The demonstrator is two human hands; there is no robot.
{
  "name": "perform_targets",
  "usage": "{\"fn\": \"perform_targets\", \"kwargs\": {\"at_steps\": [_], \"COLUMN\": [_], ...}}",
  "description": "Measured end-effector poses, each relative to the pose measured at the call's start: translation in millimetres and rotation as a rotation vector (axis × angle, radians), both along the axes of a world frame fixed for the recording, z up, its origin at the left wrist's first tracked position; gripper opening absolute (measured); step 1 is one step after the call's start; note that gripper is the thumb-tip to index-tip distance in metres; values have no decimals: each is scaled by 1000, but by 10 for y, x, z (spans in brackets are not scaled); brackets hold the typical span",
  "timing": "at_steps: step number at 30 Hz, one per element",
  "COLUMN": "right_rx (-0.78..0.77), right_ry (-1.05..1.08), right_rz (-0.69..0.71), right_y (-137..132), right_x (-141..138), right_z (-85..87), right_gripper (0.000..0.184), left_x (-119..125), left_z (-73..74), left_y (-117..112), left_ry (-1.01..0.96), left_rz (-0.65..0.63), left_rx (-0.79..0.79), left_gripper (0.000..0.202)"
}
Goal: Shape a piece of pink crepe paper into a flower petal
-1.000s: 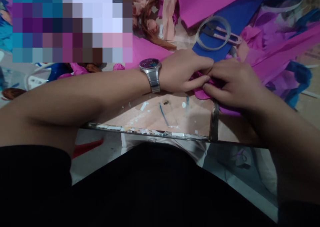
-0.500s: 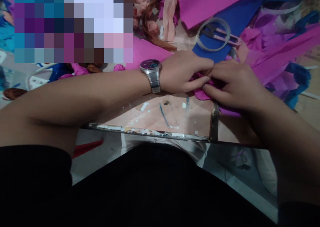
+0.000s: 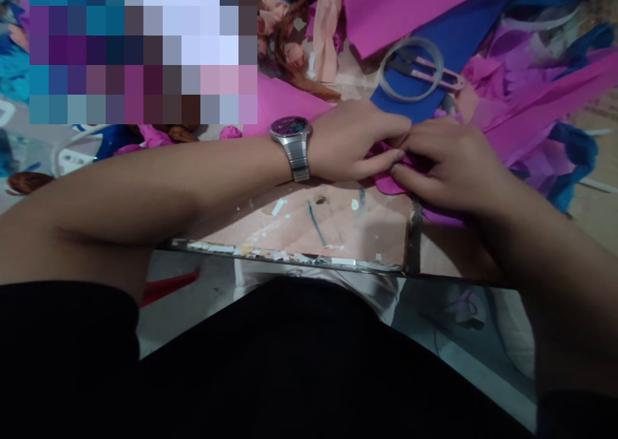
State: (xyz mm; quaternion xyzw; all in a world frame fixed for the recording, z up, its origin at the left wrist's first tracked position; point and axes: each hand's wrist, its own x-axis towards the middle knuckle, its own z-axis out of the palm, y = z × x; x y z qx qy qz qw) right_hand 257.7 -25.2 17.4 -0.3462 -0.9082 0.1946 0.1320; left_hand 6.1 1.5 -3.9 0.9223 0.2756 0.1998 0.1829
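Note:
My left hand (image 3: 357, 140), with a steel wristwatch (image 3: 291, 141) on its wrist, meets my right hand (image 3: 449, 165) over a piece of magenta crepe paper (image 3: 386, 183) on a glass-topped table (image 3: 309, 233). The fingers of both hands are curled and pinched onto the paper, which is mostly hidden under them. Only a folded edge shows below my left fingertips and under my right palm.
Behind my hands lie a clear tape ring (image 3: 410, 69) with small pink snips (image 3: 437, 73) on blue paper (image 3: 449, 40). Magenta sheets (image 3: 396, 8), purple scraps (image 3: 521, 65), paper roses (image 3: 290, 46) and white bits of tape (image 3: 279, 206) litter the table. The table's metal front edge (image 3: 290, 255) is close to my lap.
Almost nothing differs. My hands stay pinched on the magenta paper, with only a slight shift of the view.

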Motion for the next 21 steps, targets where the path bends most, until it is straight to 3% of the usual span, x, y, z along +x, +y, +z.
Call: {"fn": "perform_targets", "kwargs": {"at_steps": [8, 15, 21], "right_rx": [70, 133, 149], "right_ry": [9, 18, 38], "right_rz": [42, 21, -7], "right_y": [34, 31, 24], "right_x": [3, 1, 2], "right_z": [-49, -60, -55], "right_gripper": [21, 22, 27], "left_x": [4, -11, -29], "left_z": [-13, -79, -6], "left_y": [-29, 14, -31], "left_ry": [-24, -77, -87], "left_rz": [1, 1, 30], "left_rx": [29, 21, 11], "left_gripper": [31, 45, 43]}}
